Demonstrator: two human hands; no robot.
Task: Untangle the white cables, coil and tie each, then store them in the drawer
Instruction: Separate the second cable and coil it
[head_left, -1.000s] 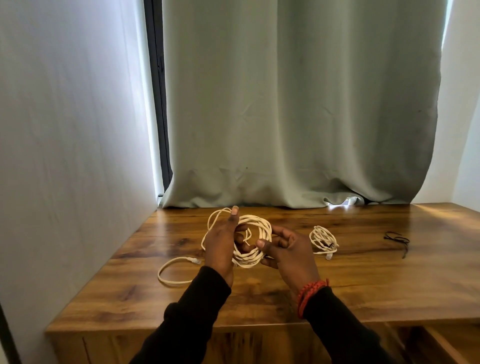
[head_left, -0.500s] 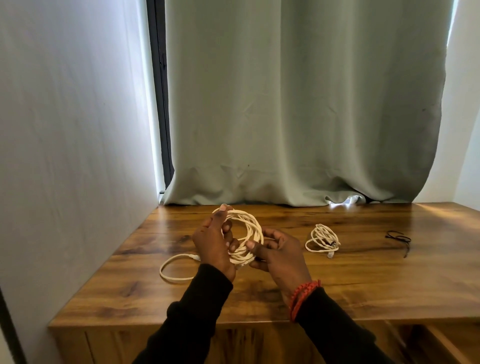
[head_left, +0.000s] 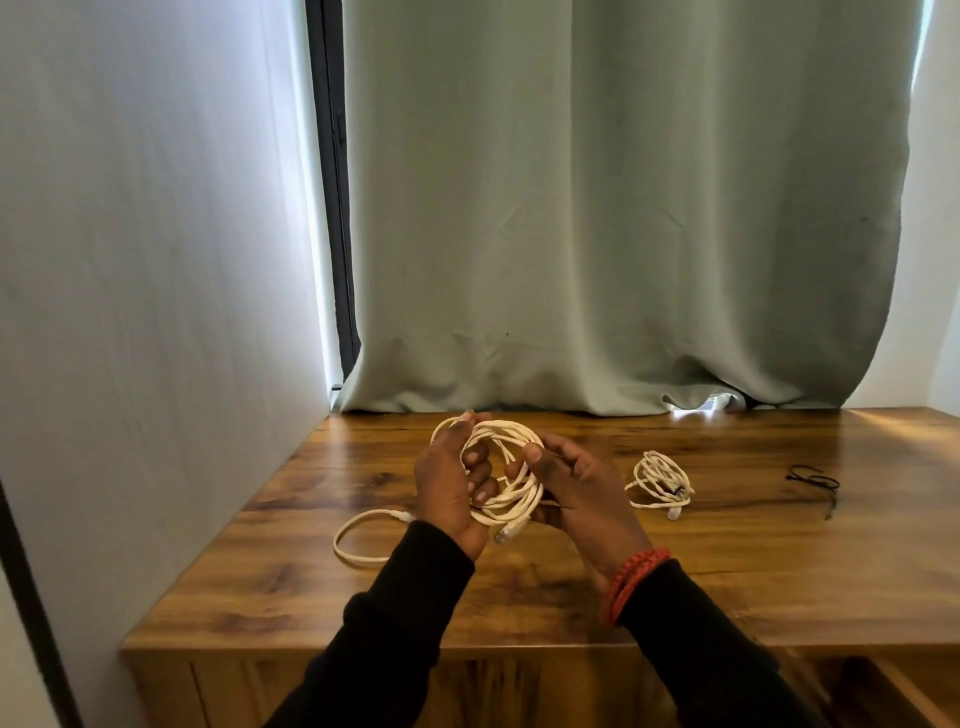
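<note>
Both hands up over the wooden table (head_left: 727, 561), working one white cable coil (head_left: 511, 467). Left hand (head_left: 449, 491) fingers curled round the coil's left side, right hand (head_left: 576, 491) thumb and fingers pinching its right side. Loose tail (head_left: 358, 540) loops onto the table at left. Second coil (head_left: 660, 480), already bundled, lies right of the hands. Black ties (head_left: 815, 483) further right.

Hidden or unclear: part of the white cable coil (head_left: 511, 480), covered by the left hand (head_left: 448, 491) and right hand (head_left: 576, 493). Loose cable loop (head_left: 358, 540), lower left, runs behind the left wrist. Small black tie (head_left: 814, 482) at right: form too small to tell. Both sleeves cut off by the bottom edge. Drawer (head_left: 898, 691), lower right, cropped.
</note>
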